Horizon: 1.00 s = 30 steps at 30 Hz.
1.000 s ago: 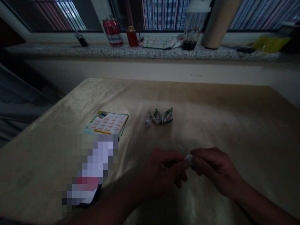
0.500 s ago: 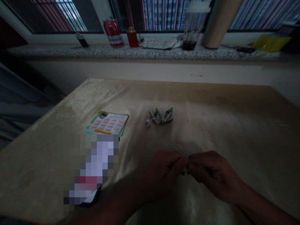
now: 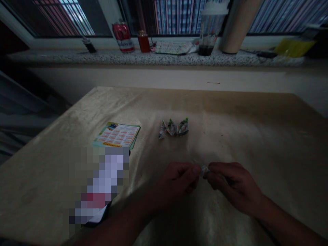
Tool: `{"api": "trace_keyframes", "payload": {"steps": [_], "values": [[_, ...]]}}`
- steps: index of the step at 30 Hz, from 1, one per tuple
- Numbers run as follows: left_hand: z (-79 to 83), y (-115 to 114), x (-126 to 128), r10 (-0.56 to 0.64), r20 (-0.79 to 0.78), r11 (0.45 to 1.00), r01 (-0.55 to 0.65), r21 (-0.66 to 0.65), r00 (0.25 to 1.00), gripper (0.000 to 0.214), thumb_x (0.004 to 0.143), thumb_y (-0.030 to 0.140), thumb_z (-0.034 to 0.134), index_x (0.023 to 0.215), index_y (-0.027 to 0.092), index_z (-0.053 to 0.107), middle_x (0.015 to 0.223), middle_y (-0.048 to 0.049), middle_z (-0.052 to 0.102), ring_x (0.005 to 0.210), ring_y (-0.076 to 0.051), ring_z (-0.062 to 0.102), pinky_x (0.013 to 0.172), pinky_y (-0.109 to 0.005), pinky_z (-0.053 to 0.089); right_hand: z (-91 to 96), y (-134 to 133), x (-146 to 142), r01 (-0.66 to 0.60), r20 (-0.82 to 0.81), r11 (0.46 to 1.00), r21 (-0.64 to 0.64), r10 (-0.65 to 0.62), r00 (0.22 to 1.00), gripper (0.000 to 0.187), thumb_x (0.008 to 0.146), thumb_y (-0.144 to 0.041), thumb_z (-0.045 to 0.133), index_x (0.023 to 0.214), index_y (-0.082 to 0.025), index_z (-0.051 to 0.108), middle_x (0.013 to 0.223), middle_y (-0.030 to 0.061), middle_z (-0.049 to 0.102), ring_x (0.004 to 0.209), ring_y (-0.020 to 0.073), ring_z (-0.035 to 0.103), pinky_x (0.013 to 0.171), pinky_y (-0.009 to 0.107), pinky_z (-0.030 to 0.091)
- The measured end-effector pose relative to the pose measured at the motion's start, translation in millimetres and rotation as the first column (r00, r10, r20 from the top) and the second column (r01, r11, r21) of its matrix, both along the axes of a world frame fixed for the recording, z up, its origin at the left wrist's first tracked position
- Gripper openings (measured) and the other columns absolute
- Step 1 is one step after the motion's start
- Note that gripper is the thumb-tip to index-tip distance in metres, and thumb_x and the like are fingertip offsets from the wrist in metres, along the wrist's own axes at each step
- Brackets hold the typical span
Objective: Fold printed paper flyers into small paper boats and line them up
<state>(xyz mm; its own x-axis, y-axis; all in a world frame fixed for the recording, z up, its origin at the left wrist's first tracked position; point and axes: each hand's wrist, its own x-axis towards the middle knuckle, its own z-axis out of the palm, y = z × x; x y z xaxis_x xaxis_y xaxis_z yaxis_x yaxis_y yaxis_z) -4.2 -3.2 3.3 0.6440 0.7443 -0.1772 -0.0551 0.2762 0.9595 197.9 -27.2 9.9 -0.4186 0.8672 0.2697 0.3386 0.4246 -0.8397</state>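
Observation:
Low over the near part of the table (image 3: 256, 130), my left hand (image 3: 176, 182) and my right hand (image 3: 234, 188) meet fingertip to fingertip. Both pinch a tiny folded piece of paper (image 3: 204, 170), pale and mostly hidden by the fingers. Farther back on the table lie three small folded paper shapes (image 3: 174, 127) in a row, printed in white and green. A stack of printed colourful sheets (image 3: 116, 135) lies flat to the left of them.
A blurred-out flat object (image 3: 98, 186) lies near the table's left front. On the stone windowsill (image 3: 102, 56) behind stand a red can (image 3: 123, 36), a small red jar (image 3: 144, 41), a clear cup with dark liquid (image 3: 208, 30), a tall cylinder (image 3: 237, 25) and a yellow item (image 3: 294, 47).
Both hands dropped slightly and hid the paper half a second ago, then rose back; the paper bit shows again between the fingertips.

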Motion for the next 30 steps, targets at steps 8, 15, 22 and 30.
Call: {"api": "trace_keyframes", "payload": {"steps": [8, 15, 22, 30], "values": [[6.6, -2.2, -2.9, -0.021, -0.074, 0.989, 0.031, 0.146, 0.997, 0.052, 0.099, 0.058, 0.044, 0.068, 0.016, 0.052, 0.059, 0.0042, 0.041, 0.054, -0.009, 0.035, 0.054, -0.024, 0.029, -0.2, -1.1, 1.1, -0.023, -0.002, 1.0, 0.019, 0.023, 1.0, 0.03, 0.101, -0.024, 0.052, 0.072, -0.018, 0.053, 0.058, -0.0061, 0.04, 0.049, 0.0072, 0.041, 0.047, 0.022, 0.032], [12.4, -4.3, 0.0, 0.04, -0.195, 0.906, 0.047, 0.421, 0.98, 0.042, 0.102, 0.038, 0.04, 0.066, 0.018, 0.048, 0.058, 0.0049, 0.041, 0.054, -0.01, 0.04, 0.06, -0.025, 0.034, -2.0, -3.5, 0.4, -0.054, -0.041, 0.998, -0.038, 0.052, 0.998, 0.033, 0.1, -0.022, 0.052, 0.067, -0.018, 0.052, 0.056, -0.0056, 0.041, 0.047, 0.0071, 0.042, 0.047, 0.023, 0.031], [10.4, -4.5, 0.8, 0.06, -0.19, 0.908, 0.025, 0.418, 0.98, 0.041, 0.102, 0.035, 0.042, 0.066, 0.017, 0.049, 0.058, 0.0052, 0.041, 0.053, -0.009, 0.039, 0.058, -0.025, 0.034, -0.8, -2.3, -0.9, -0.052, -0.042, 0.993, -0.104, 0.047, 0.998, 0.036, 0.102, -0.025, 0.049, 0.068, -0.018, 0.054, 0.055, -0.0046, 0.043, 0.047, 0.008, 0.043, 0.047, 0.023, 0.033], [5.0, -1.6, 0.1, 0.056, -0.1, 0.991, -0.044, 0.123, 0.993, 0.049, 0.096, 0.057, 0.049, 0.069, 0.017, 0.051, 0.06, 0.0052, 0.04, 0.054, -0.009, 0.034, 0.051, -0.024, 0.027, -2.4, -0.9, -2.0, 0.039, 0.061, 0.978, 0.203, -0.052, 0.997, 0.024, 0.099, -0.022, 0.056, 0.075, -0.019, 0.055, 0.058, -0.0037, 0.048, 0.049, 0.01, 0.045, 0.048, 0.024, 0.035]]}}
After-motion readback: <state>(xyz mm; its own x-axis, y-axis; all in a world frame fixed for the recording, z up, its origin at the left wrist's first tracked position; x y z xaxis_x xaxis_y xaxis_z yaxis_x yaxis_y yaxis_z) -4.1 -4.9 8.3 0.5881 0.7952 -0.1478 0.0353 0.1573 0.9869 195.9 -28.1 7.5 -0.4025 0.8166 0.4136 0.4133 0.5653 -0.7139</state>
